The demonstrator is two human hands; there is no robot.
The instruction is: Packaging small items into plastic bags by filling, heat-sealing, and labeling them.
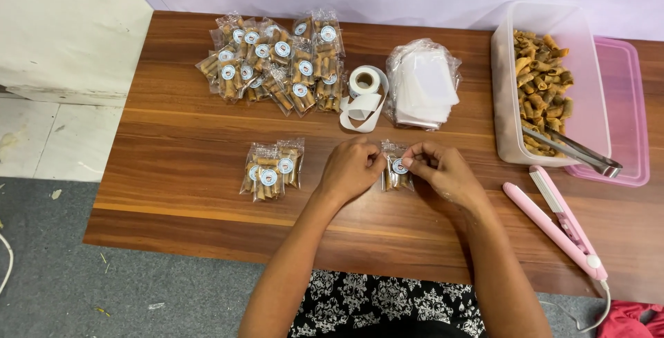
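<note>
Head view: snack packet between left hand and right hand, pinched.

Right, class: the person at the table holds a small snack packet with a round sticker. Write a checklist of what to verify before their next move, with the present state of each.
1. Both hands on the packet: left hand and right hand pinch the snack packet at its top. Ok.
2. Round sticker sits on the packet. Ok.
3. Sticker pressed flat: cannot tell.
4. Sticker roll lies near, just beyond the hands. Ok.
5. Small pile of three finished packets lies apart, to the left. Ok.
6. Pink sealer lies clear of the right arm. Ok.
</note>
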